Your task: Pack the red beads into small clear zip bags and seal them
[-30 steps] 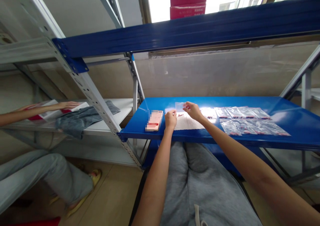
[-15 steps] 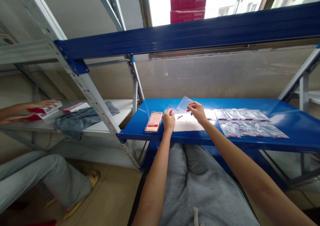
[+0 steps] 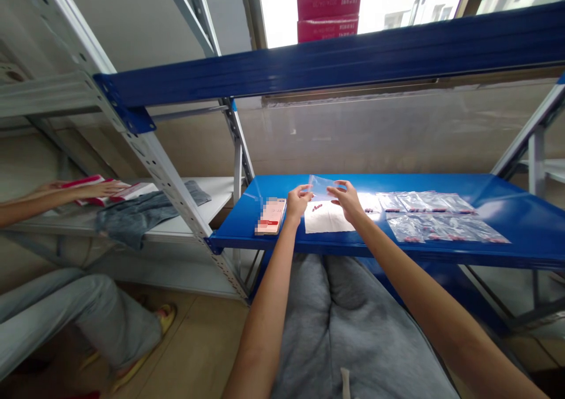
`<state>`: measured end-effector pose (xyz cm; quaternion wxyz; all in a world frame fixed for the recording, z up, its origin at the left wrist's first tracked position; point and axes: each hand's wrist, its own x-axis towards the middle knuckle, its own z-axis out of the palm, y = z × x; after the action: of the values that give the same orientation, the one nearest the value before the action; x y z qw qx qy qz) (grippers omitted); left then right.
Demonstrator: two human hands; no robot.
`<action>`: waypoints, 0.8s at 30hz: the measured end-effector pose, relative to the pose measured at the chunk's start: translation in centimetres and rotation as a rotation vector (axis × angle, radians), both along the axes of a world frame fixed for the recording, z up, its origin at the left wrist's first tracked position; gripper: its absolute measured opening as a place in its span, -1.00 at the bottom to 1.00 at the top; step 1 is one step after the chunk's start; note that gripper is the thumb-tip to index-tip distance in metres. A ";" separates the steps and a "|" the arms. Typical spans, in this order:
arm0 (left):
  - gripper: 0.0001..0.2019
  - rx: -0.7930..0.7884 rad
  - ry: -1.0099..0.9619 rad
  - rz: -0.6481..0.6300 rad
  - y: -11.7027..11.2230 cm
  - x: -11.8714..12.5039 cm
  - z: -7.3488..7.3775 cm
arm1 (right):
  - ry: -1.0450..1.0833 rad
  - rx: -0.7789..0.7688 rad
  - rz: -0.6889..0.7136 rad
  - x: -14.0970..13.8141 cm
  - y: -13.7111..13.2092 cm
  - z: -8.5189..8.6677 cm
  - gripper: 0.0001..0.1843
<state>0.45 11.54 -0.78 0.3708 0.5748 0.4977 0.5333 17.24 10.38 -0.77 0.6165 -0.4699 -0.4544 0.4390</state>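
Observation:
My hands hold a small clear plastic bag (image 3: 321,187) up above the blue shelf. My left hand (image 3: 299,202) pinches its left edge, and my right hand (image 3: 346,199) pinches its right side. Below them lies a white sheet (image 3: 329,220), with a few small red-and-clear items (image 3: 316,208) at its top left. A pink card-like packet (image 3: 271,215), its face blurred, lies to the left of my left hand. Several filled zip bags (image 3: 426,202) lie in two rows to the right of my right hand.
The blue steel shelf (image 3: 441,250) runs ahead of me below a blue beam (image 3: 309,57). At left, past a perforated metal upright (image 3: 154,152), a co-worker's hand (image 3: 95,189) rests on red-and-white packets (image 3: 128,192) beside a grey cloth (image 3: 150,213). That person's legs (image 3: 75,311) show below.
My left hand has risen from the shelf to take the bag's left edge. The bag has come down and levelled between my hands. The co-worker's hand has shifted along the packets.

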 end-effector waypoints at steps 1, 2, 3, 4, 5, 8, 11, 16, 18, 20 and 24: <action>-0.67 -0.010 0.020 -0.006 0.6 -0.4 0.3 | -0.068 0.015 -0.002 0.3 0.4 0.0 -0.48; -0.67 -0.017 0.035 -0.008 1.2 -0.7 0.5 | -0.136 0.021 0.014 0.6 1.0 -0.1 -0.51; -0.67 -0.021 0.050 -0.001 1.9 -0.8 0.7 | -0.203 0.021 0.032 0.8 1.5 -0.1 -0.55; -0.66 -0.021 0.063 0.013 2.6 -0.8 0.9 | -0.267 0.015 0.042 0.9 2.1 -0.3 -0.59; -0.64 -0.018 0.073 0.033 3.3 -0.7 1.0 | -0.329 0.006 0.040 0.8 2.8 -0.4 -0.63; -0.55 0.000 0.102 0.099 4.9 0.2 0.9 | -0.504 -0.039 -0.036 0.3 4.7 -0.7 -0.74; -0.41 0.003 0.150 0.135 5.7 1.1 0.4 | -0.613 -0.071 -0.091 -0.6 6.3 -1.0 -0.78; -0.34 0.011 0.290 0.175 6.0 1.2 -0.6 | -0.723 -0.094 -0.153 -1.6 7.8 -1.6 -0.76; -0.46 0.021 0.355 0.181 6.2 1.1 -0.9 | -0.818 -0.088 -0.158 -1.9 7.9 -2.0 -0.72; -0.57 0.030 0.412 0.184 6.3 1.0 -1.1 | -0.951 -0.075 -0.135 -2.1 7.7 -2.3 -0.71; -0.66 0.054 0.489 0.178 6.3 1.0 -1.4 | -1.074 -0.044 -0.084 -2.5 7.2 -2.1 -0.79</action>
<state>1.48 17.89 -2.21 0.1757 0.6501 0.6069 0.4222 14.78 17.62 -2.88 0.3043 -0.6587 -0.6773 0.1212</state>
